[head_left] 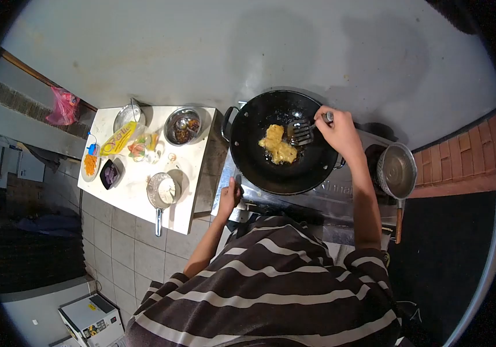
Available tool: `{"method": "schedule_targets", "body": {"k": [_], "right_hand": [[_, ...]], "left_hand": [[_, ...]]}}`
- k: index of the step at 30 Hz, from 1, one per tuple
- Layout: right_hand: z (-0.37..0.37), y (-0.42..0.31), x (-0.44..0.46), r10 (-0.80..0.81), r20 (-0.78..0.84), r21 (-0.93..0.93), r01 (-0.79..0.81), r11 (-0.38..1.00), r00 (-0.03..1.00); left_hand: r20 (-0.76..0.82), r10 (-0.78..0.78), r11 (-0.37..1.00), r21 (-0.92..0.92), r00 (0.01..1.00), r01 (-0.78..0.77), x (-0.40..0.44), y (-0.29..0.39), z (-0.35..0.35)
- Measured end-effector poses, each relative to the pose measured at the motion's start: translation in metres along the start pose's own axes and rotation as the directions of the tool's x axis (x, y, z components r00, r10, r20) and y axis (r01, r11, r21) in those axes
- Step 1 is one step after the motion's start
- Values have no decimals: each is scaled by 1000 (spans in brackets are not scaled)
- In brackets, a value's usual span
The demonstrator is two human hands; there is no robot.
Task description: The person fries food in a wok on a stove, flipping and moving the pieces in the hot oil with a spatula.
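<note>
The right arm reaches up right of center, elbow low, wrist bent, the right hand (336, 134) closed with fingers pointing toward the middle of the frame. The left forearm slants up from lower left, the left hand (230, 198) loosely curled, thumb raised.

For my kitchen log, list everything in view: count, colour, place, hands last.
Wok: one, black, on stove
Stove: one, silvery, beneath wok
Food: clump, golden, in wok
Spatula: one, silvery, in wok
Saucepan: one, silvery, right of wok
Table: one, white, left of stove
Bowls: two, silvery, table's far side
Pan: one, silvery, table's near side
Packet: one, yellow, on table
Chopped pieces: several, orange, table's left end
Dish: one, dark, on table
Bag: one, pink, beyond table
Wall: one, grey, behind wok
Shirt: one, dark, pale-striped, foreground
Left hand: one, bare, stove's front
Right hand: one, bare, holding spatula
</note>
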State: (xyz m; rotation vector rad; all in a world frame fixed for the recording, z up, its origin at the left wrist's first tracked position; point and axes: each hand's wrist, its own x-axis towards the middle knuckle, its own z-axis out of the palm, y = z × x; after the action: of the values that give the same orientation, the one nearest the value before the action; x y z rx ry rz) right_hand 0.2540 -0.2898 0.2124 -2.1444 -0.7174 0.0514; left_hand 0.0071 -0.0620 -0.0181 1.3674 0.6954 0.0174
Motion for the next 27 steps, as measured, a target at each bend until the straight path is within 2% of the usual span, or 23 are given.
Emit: {"method": "schedule_targets", "body": {"k": [4,6,10,13,15,17,19,23,25,27], "right_hand": [[-1,-1,-1,46,-70,61,-41,997,997],[-4,-4,-1,-10,-96,-26,8,1000,995],[1,3,0,25,-56,-76,-29,997,998],[2,2,2,61,-21,-32,-61,998,998],[-1,2,2,78,-65,95,-71,993,995],[-2,5,4,81,-81,95,-73,993,993],[-4,3,4,32,-60,-80,-36,996,998],[0,3,3,72,24,-75,-70,995,997],[2,7,2,104,-39,137,-98,986,994],[-2,5,2,107,-50,121,-101,988,993]], "left_hand": [[-8,-2,1000,8,1000,2,-4,5,1],[15,4,1000,-27,1000,-4,-4,5,1],[15,35,999,-32,999,-34,-1,3,3],[-6,33,999,-13,999,-33,0,0,1],[1,-2,1000,-9,1000,2,0,0,0],[0,3,1000,-17,1000,-3,-2,3,1],[5,11,1000,-21,1000,-11,-2,4,1],[0,-14,999,-39,1000,14,-2,3,1],[8,-12,999,-50,1000,12,0,1,0],[9,6,999,-39,1000,-5,3,-6,-2]]}}
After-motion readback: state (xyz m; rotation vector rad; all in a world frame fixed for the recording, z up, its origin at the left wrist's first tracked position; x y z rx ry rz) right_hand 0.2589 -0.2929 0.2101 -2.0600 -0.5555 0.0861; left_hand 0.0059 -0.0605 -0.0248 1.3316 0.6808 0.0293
